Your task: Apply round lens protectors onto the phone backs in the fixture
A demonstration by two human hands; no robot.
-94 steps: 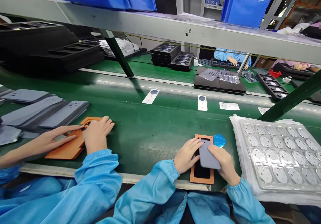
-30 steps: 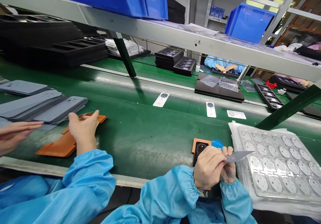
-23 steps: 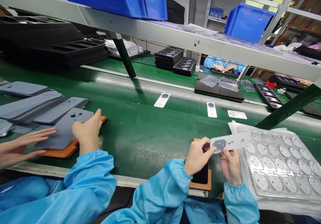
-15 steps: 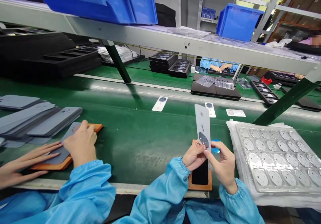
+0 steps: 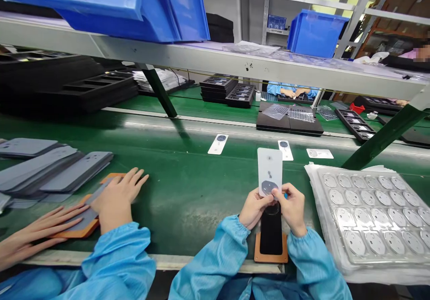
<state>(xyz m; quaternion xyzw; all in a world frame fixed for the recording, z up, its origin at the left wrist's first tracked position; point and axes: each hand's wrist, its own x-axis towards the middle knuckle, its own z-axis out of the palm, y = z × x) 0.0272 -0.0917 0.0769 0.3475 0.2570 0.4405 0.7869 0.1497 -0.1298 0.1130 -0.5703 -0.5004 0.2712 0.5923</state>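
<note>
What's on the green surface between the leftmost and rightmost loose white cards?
One more white card with a dark round print, partly behind your held card, as the head view shows.

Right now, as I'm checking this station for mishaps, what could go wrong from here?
The left hand and right hand pinch the white card near its lower end, so it could slip or bend. Dropped, it might scuff the black panel in the orange frame. The right sleeve, close to the clear disc tray, might nudge it.
</note>
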